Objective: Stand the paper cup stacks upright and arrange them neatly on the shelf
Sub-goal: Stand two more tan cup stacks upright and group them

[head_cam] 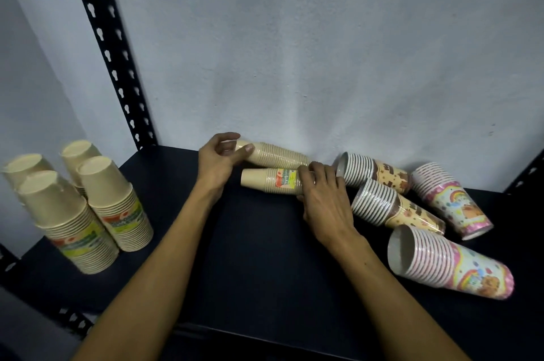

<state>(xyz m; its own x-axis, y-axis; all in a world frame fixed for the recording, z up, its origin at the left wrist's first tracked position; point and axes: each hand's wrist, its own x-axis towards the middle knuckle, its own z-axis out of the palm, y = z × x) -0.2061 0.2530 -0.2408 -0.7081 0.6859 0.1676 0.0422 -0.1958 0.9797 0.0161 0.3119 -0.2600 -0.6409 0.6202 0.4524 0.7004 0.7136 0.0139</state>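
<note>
Four kraft cup stacks (85, 207) stand upside down at nine o'clock on the dark shelf (259, 257); left hand (219, 162) curls round a lying kraft stack (276, 154) at twelve; right hand (322, 193) grips the labelled kraft stack (270, 181) beside it; four patterned stacks (426, 213) lie toppled at three.

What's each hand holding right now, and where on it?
The left hand grips the rear lying tan cup stack at its closed base end. The right hand grips the front lying tan cup stack at its rim end, beside the label.
</note>
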